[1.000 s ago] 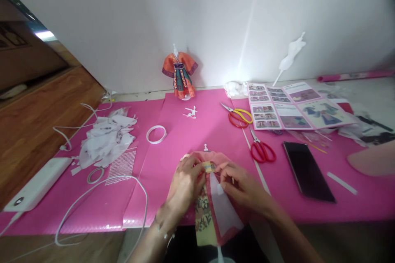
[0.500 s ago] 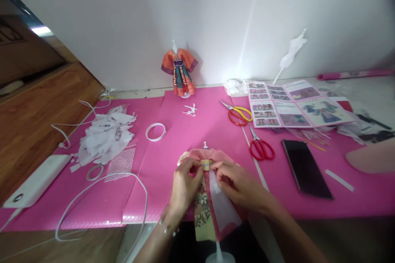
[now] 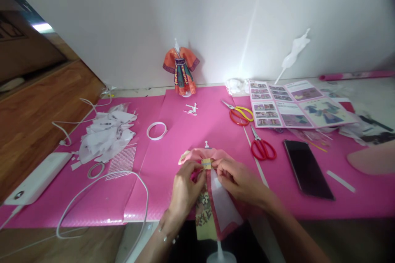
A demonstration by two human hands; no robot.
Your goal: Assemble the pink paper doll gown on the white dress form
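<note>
In the head view, a doll-size dress (image 3: 206, 220) with a pink top, a patterned yellow panel and a sheer white panel is on a small white mannequin with a round clear base (image 3: 221, 257). It lies tilted at the table's near edge, base toward me. My left hand (image 3: 186, 183) pinches the left end of a yellow waistband (image 3: 206, 164) between thumb and fingers. On the other side, my right hand (image 3: 236, 178) has its fingers closed at the band's right end. The fingertips hide what exactly is gripped there.
Two pairs of scissors, yellow-red (image 3: 239, 114) and red (image 3: 262, 148), lie right of centre beside a phone (image 3: 307, 168) and an instruction sheet (image 3: 296, 104). A dressed mannequin (image 3: 181, 68) stands behind. Leftward are tape (image 3: 156, 130), white scraps (image 3: 106, 135), a power bank (image 3: 38, 178) and a cable (image 3: 145, 189).
Both hands stay at the waistband. The right fingers have shifted slightly at its right end, showing a little more of the band. The whole view has moved a touch.
</note>
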